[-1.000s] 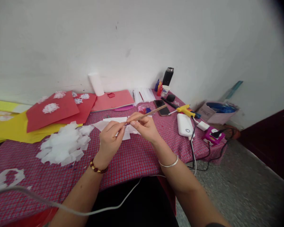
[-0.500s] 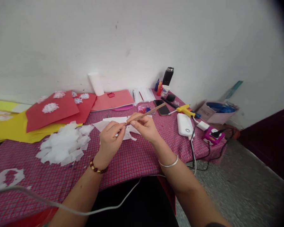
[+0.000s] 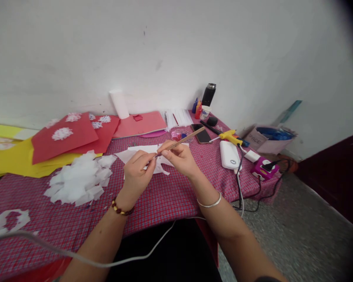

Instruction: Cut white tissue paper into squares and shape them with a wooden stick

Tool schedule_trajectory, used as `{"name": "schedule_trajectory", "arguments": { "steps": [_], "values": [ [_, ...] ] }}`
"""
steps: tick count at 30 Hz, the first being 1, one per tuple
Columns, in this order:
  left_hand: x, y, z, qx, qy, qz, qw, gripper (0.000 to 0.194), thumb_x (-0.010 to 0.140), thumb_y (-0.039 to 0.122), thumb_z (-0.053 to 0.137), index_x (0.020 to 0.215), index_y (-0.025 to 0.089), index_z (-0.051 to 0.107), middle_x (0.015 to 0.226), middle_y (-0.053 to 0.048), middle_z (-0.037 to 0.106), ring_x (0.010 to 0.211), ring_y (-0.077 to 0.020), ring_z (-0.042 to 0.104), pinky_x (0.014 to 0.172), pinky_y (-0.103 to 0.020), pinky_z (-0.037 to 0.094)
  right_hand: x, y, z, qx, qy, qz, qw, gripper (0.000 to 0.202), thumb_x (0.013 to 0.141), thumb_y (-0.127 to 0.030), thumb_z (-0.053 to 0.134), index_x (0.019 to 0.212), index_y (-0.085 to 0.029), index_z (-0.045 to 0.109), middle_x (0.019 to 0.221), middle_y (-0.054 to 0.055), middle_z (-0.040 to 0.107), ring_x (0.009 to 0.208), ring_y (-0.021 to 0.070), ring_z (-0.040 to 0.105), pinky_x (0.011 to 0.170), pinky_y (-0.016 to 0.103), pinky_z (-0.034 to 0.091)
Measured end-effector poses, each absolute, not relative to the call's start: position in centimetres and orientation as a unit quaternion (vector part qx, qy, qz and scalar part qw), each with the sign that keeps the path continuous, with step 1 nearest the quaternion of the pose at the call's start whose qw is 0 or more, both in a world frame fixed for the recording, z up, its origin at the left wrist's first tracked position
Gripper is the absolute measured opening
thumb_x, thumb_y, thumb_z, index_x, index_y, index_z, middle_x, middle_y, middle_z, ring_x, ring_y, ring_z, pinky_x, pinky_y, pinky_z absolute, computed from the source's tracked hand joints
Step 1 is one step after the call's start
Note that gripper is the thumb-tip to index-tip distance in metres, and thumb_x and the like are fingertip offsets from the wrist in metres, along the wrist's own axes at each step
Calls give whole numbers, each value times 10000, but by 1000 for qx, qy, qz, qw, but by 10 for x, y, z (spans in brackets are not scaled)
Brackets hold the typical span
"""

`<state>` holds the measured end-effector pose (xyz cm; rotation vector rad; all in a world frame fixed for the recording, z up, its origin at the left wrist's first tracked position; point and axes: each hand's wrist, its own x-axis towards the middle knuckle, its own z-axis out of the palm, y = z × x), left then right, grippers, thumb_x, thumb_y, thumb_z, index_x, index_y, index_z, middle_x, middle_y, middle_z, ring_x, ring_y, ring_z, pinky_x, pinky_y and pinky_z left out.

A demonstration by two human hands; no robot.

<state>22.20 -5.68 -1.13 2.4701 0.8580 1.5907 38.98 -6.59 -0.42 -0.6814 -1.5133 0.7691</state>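
My right hand is closed around a thin wooden stick, which slants up to the right. Opposite it, my left hand pinches at the stick's lower end, the fingertips of both hands nearly meeting; what lies between the left fingertips is too small to make out. Under the hands are white paper pieces on the checked tablecloth. A pile of white tissue squares lies to the left of my left hand.
Red sheets with paper flowers and yellow sheets lie at left. At right are a phone, yellow glue gun, white power bank, purple power strip and cables. A black bottle stands behind. A white cable crosses my lap.
The stick's upper end has shifted very slightly to the left and up. Both hands keep almost the same place and hold.
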Motion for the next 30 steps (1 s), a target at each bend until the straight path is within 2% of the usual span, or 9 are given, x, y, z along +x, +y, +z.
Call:
{"name": "schedule_trajectory", "arguments": {
  "steps": [16, 26, 30],
  "values": [
    [225, -58, -11, 801, 282, 528, 31, 119, 850, 90, 581, 813, 181, 649, 734, -5, 634, 658, -119, 576, 623, -258, 455, 391, -63, -7, -312, -644, 327, 618, 194, 869, -391, 657, 860, -201, 695, 824, 21, 675, 800, 147, 631, 780, 321, 502],
    [225, -58, -11, 802, 292, 520, 25, 144, 834, 66, 573, 836, 191, 646, 711, 4, 607, 646, -122, 560, 613, -260, 454, 388, -66, -7, -312, -658, 335, 597, 202, 875, -401, 644, 843, -207, 695, 796, 9, 656, 776, 149, 611, 761, 324, 517],
    [226, -59, -10, 803, 288, 521, 27, 140, 837, 64, 576, 839, 183, 650, 714, 2, 609, 642, -117, 557, 607, -258, 447, 388, -64, -8, -304, -662, 325, 603, 171, 874, -357, 653, 845, -194, 699, 806, 15, 668, 787, 145, 619, 771, 317, 499]
  ]
}}
